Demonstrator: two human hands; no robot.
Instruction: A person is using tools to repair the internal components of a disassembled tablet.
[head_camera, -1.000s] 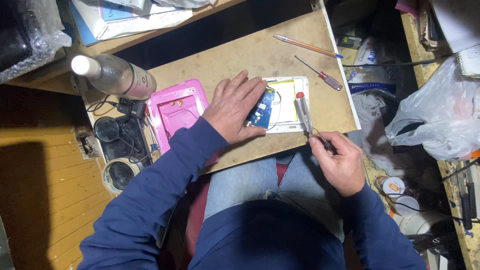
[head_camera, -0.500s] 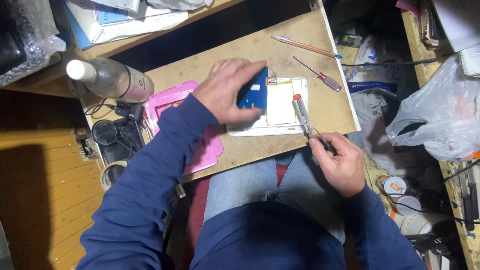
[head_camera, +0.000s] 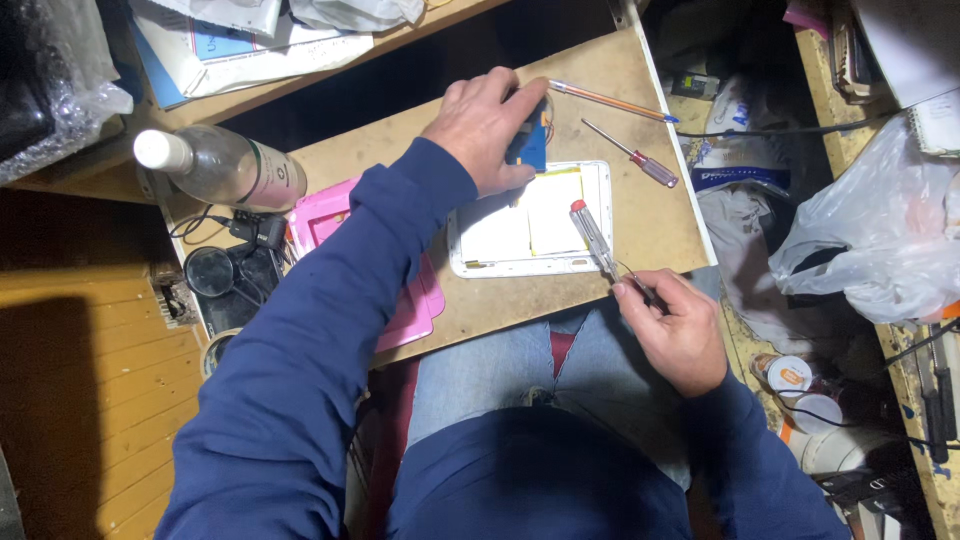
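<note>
My left hand (head_camera: 485, 130) presses flat on the blue circuit board (head_camera: 527, 150) at twelve o'clock of the opened white tablet shell (head_camera: 530, 225), steadying it, while my right hand (head_camera: 675, 330) pinches the red-capped clear-handled screwdriver (head_camera: 592, 235) ready at five o'clock.

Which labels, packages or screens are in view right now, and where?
Bottle label: pale band round the clear bottle, upper left.
Blue-and-white packet: right of the board, flat, crumpled.
Small round tubs: lower right, white with orange labels.
Opened tablet shell: white, mid-board; no lit screen.
</note>
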